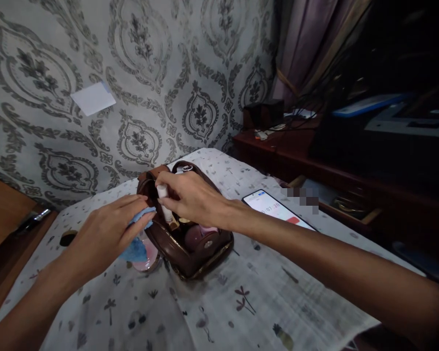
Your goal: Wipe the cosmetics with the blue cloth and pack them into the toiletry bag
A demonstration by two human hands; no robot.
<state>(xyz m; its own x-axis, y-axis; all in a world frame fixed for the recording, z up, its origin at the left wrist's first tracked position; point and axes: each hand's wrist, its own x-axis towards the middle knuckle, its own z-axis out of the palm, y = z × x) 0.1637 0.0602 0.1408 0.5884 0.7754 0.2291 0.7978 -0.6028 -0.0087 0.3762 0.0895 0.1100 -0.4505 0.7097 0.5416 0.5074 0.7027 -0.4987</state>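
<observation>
A brown zippered bag (171, 246) lies unzipped on the printed cloth, with several cosmetic items inside. Over its opening, my right hand (190, 195) pinches a slim white tube (164, 202) between thumb and fingers; the tube's lower end is inside the bag. To the left of the bag, my left hand (113, 226) is closed on a blue cloth (135, 249), which hangs below the fingers. A round pink compact (148, 258) rests on the printed cloth beside the bag, partly covered by the blue cloth.
A phone (274, 209) with a lit timer lies right of the bag, near my right forearm. Behind my left wrist sits a small dark round object (68, 237). A dark red desk (278, 146) with a pulled-out drawer (346, 207) stands at the right; the patterned wall (161, 97) rises behind.
</observation>
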